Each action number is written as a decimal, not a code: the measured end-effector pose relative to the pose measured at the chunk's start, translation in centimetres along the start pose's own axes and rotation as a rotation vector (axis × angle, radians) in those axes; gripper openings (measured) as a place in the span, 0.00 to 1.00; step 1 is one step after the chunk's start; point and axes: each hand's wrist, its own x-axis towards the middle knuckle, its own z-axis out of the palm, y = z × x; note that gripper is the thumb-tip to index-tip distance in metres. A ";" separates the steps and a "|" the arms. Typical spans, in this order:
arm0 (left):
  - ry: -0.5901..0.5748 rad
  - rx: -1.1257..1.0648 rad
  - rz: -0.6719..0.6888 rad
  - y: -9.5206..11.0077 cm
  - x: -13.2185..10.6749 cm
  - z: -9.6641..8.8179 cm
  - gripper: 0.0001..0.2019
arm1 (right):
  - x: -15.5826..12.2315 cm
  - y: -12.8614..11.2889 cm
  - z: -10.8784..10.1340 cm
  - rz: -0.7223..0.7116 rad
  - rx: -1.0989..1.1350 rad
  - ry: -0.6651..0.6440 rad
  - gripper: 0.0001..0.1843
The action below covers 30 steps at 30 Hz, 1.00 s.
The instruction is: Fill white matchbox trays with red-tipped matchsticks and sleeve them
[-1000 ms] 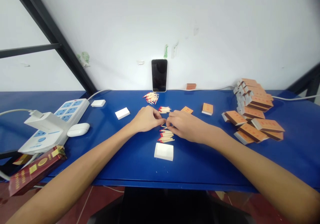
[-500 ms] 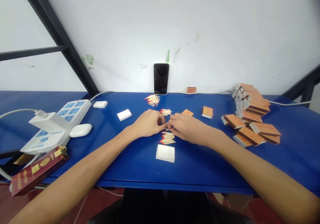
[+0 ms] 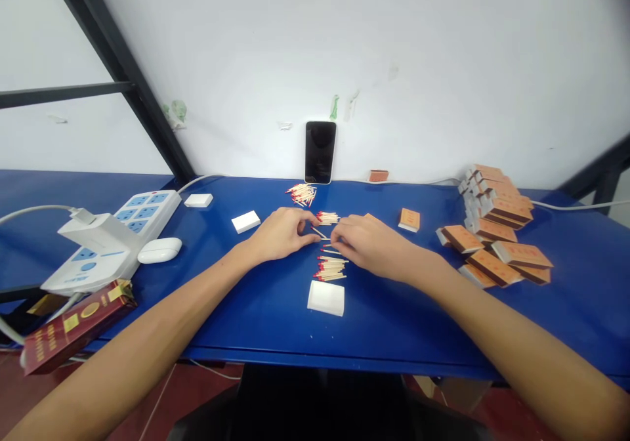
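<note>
My left hand (image 3: 279, 233) and my right hand (image 3: 365, 244) meet at the middle of the blue table (image 3: 275, 323), fingers curled. Between their fingertips lies a single matchstick (image 3: 321, 233), pinched at both ends as far as I can see. Just below the hands is a small bundle of red-tipped matches (image 3: 329, 269). A white inner matchbox tray (image 3: 325, 298) lies nearer me. Two more match piles sit beyond the hands, a small match pile (image 3: 327, 217) and a larger far match pile (image 3: 301, 193).
A heap of orange matchboxes (image 3: 497, 226) fills the right side, with one loose orange matchbox (image 3: 409, 219) nearer centre. A phone (image 3: 319, 152) leans on the wall. White trays (image 3: 245, 221), a power strip (image 3: 111, 236), an earbud case (image 3: 159, 249) and a red carton (image 3: 69, 326) lie left.
The hands have drawn slightly apart, and a matchstick now shows between their fingertips. The view has shifted a little; the match piles and boxes have stayed put.
</note>
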 end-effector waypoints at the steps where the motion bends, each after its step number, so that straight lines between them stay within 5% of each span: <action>1: 0.007 0.022 0.008 -0.2 -0.1 0.0 0.12 | 0.2 -0.1 0.2 0.007 0.026 -0.014 0.10; 10: 0.064 0.029 -0.009 -0.6 -0.2 1.1 0.11 | 0.0 0.0 -0.1 0.046 0.242 -0.097 0.11; 15: 0.022 0.026 -0.024 0.8 -0.3 1.0 0.08 | 1.7 1.9 1.2 0.113 -0.022 0.112 0.13; 23: -0.109 -0.084 0.020 3.1 -1.5 1.1 0.06 | 3.9 1.8 3.1 0.075 -0.182 0.083 0.16; 30: 0.091 -0.004 -0.056 1.1 -0.8 0.9 0.07 | 3.8 2.2 3.0 0.093 -0.154 0.075 0.16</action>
